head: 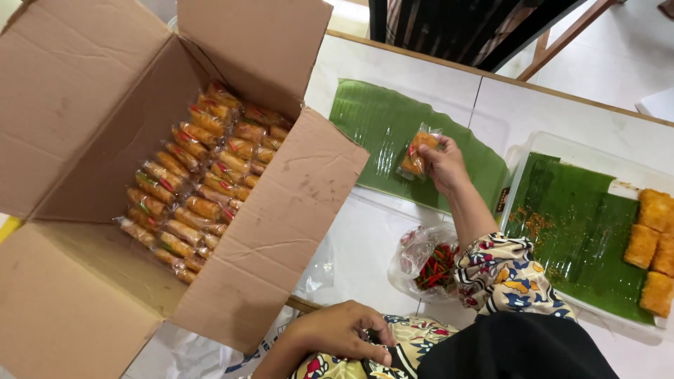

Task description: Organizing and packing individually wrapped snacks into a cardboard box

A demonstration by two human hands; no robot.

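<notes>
My right hand (445,165) holds a small clear packet with a golden fried roll (419,151) over a banana leaf (379,119) spread on the white table. My left hand (338,331) rests low against my patterned clothing, its fingers curled on the fabric; I cannot tell whether it grips anything. At left stands an open cardboard box (281,210) filled with several rows of the same wrapped rolls (196,175). A clear bag of red and green chillies (430,263) lies beside my right forearm.
A clear tray (569,149) lined with banana leaf sits at right, with three fried rolls (653,245) at its far end and crumbs on the leaf. A dark chair stands beyond the table's far edge. Thin plastic lies under the box.
</notes>
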